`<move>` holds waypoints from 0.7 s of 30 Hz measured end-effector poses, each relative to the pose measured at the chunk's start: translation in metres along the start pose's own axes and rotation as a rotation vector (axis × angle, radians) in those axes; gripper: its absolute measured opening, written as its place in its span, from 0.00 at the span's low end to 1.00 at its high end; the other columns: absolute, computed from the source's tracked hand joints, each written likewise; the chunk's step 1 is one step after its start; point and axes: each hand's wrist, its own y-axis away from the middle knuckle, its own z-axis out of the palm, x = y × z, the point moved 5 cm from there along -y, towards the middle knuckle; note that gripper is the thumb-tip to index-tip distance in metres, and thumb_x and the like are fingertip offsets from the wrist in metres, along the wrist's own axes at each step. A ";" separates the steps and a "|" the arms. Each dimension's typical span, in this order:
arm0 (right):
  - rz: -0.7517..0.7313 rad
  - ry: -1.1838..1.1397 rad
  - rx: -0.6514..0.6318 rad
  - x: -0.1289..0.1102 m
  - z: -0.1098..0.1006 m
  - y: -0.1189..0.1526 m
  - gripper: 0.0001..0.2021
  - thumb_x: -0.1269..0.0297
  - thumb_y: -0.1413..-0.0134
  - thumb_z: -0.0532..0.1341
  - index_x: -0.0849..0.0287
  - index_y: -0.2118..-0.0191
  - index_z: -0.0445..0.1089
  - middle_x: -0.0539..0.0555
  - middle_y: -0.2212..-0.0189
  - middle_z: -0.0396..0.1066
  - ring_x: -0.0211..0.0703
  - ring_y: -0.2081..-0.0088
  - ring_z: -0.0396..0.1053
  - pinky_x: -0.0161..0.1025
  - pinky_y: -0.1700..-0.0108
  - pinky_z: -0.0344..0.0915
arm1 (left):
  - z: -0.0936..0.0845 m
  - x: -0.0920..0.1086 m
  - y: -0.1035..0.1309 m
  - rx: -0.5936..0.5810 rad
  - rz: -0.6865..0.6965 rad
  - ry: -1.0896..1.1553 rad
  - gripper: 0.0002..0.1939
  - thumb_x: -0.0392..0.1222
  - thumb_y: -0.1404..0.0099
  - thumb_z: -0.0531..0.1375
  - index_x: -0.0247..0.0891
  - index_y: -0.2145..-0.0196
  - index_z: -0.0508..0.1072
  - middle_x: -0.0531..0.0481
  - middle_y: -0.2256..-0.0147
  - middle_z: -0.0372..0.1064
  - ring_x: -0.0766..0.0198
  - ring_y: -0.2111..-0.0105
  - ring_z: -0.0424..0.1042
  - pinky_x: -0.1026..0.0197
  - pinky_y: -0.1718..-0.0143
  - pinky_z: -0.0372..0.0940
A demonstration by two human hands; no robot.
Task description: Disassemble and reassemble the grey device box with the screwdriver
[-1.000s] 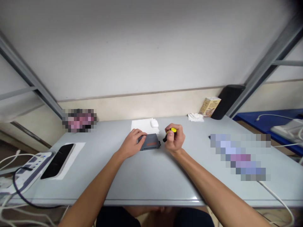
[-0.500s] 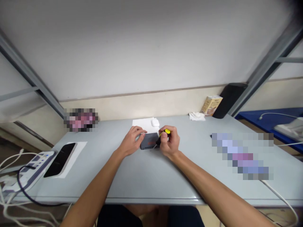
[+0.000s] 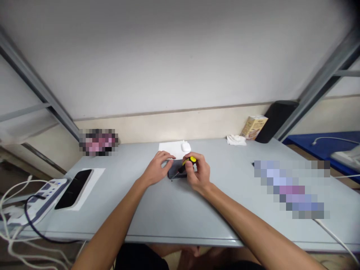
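Note:
A small dark grey box with vent slots (image 3: 173,165) lies on the desk in front of me. My right hand (image 3: 199,171) is closed around the black and yellow handle of a screwdriver (image 3: 183,167). The screwdriver leans down to the left, and its thin shaft reaches toward the box's front left part. Whether the tip touches the box, I cannot tell. At the box's left side rests my left hand (image 3: 159,167), its fingers stretched out over the edge and gripping nothing. The right hand covers the box's right part. A tiny dark speck sits just before the box.
Behind the box, a white earbud case (image 3: 185,146) lies on white paper (image 3: 170,147). A phone (image 3: 74,188) and a power strip (image 3: 42,204) with cables are at left. Tissue (image 3: 236,140), a yellow carton (image 3: 254,126) and a black cylinder (image 3: 277,120) stand back right. Blurred items flank both sides.
My right hand has moved left with the screwdriver, from the box's right front corner to its front left part. The left hand stays at the box's left side.

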 end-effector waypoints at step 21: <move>-0.376 0.226 0.131 -0.018 -0.029 -0.025 0.03 0.68 0.39 0.60 0.54 0.60 0.66 0.47 0.76 0.67 0.34 0.81 0.58 0.35 0.77 0.58 | 0.019 0.011 0.005 -0.242 -0.043 0.021 0.22 0.44 0.34 0.68 0.50 0.42 0.74 0.43 0.37 0.66 0.47 0.34 0.61 0.37 0.31 0.53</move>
